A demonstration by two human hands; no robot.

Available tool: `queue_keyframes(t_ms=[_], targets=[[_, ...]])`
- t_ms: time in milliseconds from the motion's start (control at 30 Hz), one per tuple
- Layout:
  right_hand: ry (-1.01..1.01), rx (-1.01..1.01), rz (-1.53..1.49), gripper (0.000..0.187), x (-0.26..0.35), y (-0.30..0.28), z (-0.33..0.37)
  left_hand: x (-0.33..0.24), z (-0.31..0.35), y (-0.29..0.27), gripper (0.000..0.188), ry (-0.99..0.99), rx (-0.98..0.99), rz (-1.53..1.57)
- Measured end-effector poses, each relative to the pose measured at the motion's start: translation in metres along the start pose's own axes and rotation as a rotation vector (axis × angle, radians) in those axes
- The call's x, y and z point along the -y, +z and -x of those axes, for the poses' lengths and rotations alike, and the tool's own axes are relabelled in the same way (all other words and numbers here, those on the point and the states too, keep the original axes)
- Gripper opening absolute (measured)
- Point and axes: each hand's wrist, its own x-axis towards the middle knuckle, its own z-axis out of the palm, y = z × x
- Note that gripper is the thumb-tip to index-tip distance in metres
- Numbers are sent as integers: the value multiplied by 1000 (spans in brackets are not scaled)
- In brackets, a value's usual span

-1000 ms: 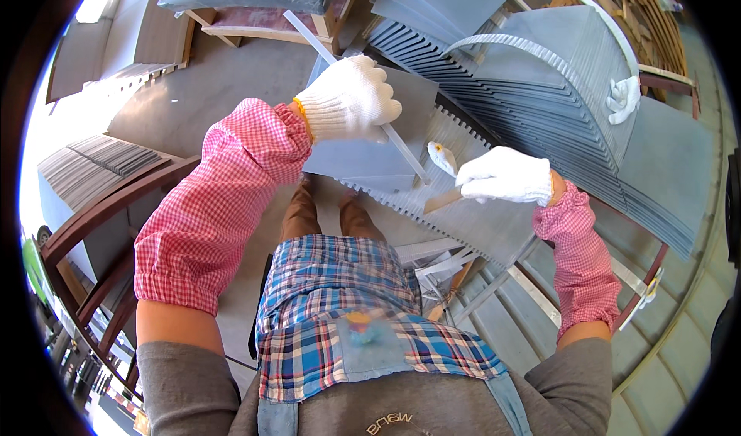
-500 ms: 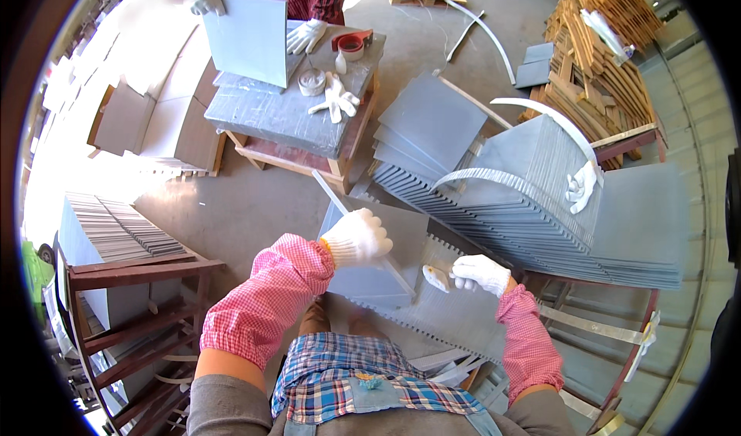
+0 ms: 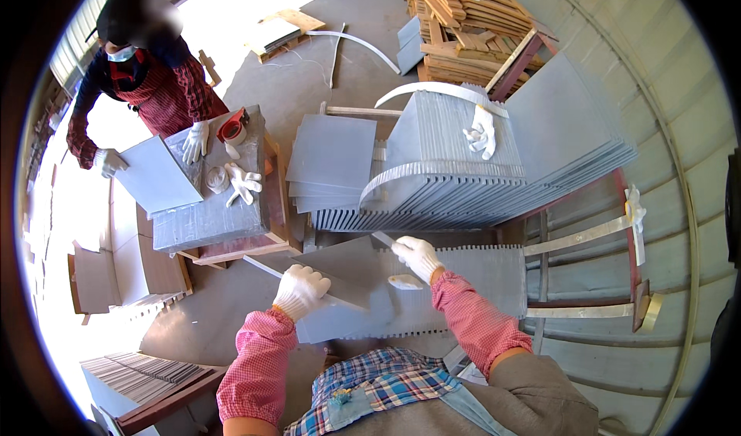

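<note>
My left hand (image 3: 302, 289), in a white knit glove, is closed round a long narrow white strip (image 3: 262, 266). The strip lies slantwise over a flat grey panel (image 3: 351, 262). My right hand (image 3: 417, 257), also gloved, is closed near the panel's far right corner. A short pale flat stick (image 3: 382, 238) juts out of its fingers; its exact kind cannot be made out. Just below that hand, a small white piece with a yellowish mark (image 3: 405, 282) rests on a ridged-edge stack of grey panels (image 3: 478, 281).
Ahead stands a large stack of grey panels (image 3: 448, 196), with a curved white strip and a loose glove (image 3: 482, 131) on top. At far left, a co-worker holds a panel (image 3: 158, 173) on a wrapped stack (image 3: 208, 223). A rack (image 3: 166, 397) stands at lower left.
The view has swung to the right. My right hand has moved from beside the small white piece to the panel's far corner, and a pale stick now shows in it. My left hand still grips the strip.
</note>
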Motion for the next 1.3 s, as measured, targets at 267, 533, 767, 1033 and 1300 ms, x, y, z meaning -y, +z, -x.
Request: queue_keyframes(t_ms=[267, 533, 767, 1033, 1300], targets=[[-242, -419, -117, 32, 73, -81, -33, 6, 5, 8, 34, -37, 74, -9], [-238, -451, -172, 30, 70, -139, -93, 3, 4, 5, 33, -17, 6, -1], [-29, -758, 632, 64, 85, -175, -131, 5, 5, 11, 18, 31, 97, 54], [-619, -834, 618, 54, 59, -99, -60, 16, -10, -2, 11, 107, 468, -82], [-653, -405, 639, 38, 46, 7, -54, 77, 43, -58, 12, 72, 324, 56]])
